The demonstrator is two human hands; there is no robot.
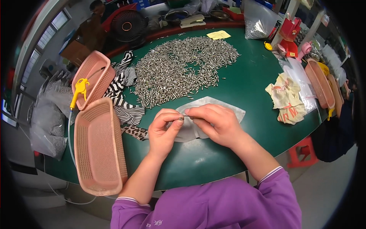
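Close together, left hand (163, 128) and right hand (213, 122) pinching a small pin (181, 118) (perhaps metal), pin heap (183, 68) beyond.

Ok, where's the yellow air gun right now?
In the head view the yellow air gun is at the person's left, lying across the rim of the far pink basket, just beyond the near pink basket and beside the striped cloth.

workshop, metal pin heap (183, 66), sorting baskets (100, 147)

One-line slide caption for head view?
Both hands, left hand and right hand, pinch a small metal pin beside a pin heap.
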